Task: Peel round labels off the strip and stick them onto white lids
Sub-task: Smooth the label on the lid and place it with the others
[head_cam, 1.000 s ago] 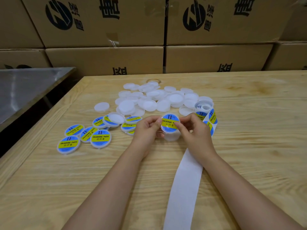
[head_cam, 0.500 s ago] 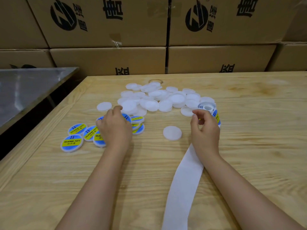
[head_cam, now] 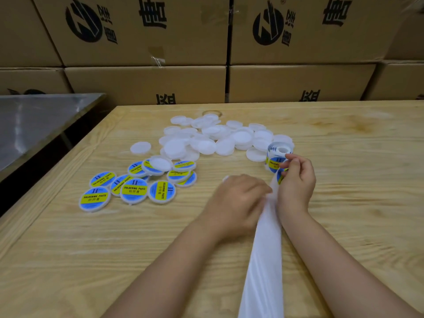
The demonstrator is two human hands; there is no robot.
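Wooden tabletop [head_cam: 344,214]: plain white lids [head_cam: 220,141] heaped beyond the left hand [head_cam: 238,198]; labelled lids [head_cam: 134,189] clustered to its left; label roll [head_cam: 278,152] just beyond the right hand [head_cam: 297,180]; backing strip [head_cam: 263,260] trailing back between both.

Stacked cardboard boxes [head_cam: 146,81] behind wooden table [head_cam: 344,180] — steel table [head_cam: 34,125] left.

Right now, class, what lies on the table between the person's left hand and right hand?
The white backing strip runs up between the left hand and the right hand towards the label roll, as the head view shows.
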